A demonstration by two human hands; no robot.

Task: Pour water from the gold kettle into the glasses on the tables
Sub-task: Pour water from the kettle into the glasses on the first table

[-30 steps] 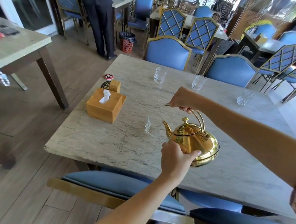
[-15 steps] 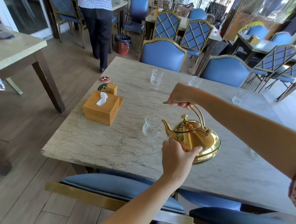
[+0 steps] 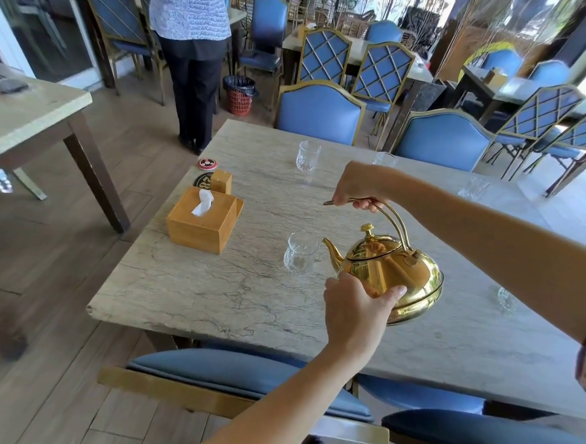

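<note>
The gold kettle point(image 3: 389, 272) hangs just above the marble table point(image 3: 193, 289), roughly level, its spout pointing left at a clear glass point(image 3: 300, 257) that stands beside it. My right hand point(image 3: 359, 187) grips the kettle's arched handle from above. My left hand point(image 3: 355, 307) is cupped against the kettle's near side. More glasses stand on the table: one at the far side point(image 3: 307, 155), one partly hidden behind my right hand point(image 3: 385, 159), one at the right point(image 3: 473, 188) and one behind my right forearm point(image 3: 505, 298).
A wooden tissue box point(image 3: 204, 220) with a small wooden holder point(image 3: 221, 181) sits at the table's left end. Blue chairs point(image 3: 317, 115) ring the table; one chair back point(image 3: 225, 373) is right below me. A person point(image 3: 194, 56) stands past the far left corner by a red bin point(image 3: 239, 95).
The kettle has come back toward level, its spout a little lower and clear of the glass. Both hands keep their hold. The view has tilted up slightly.
</note>
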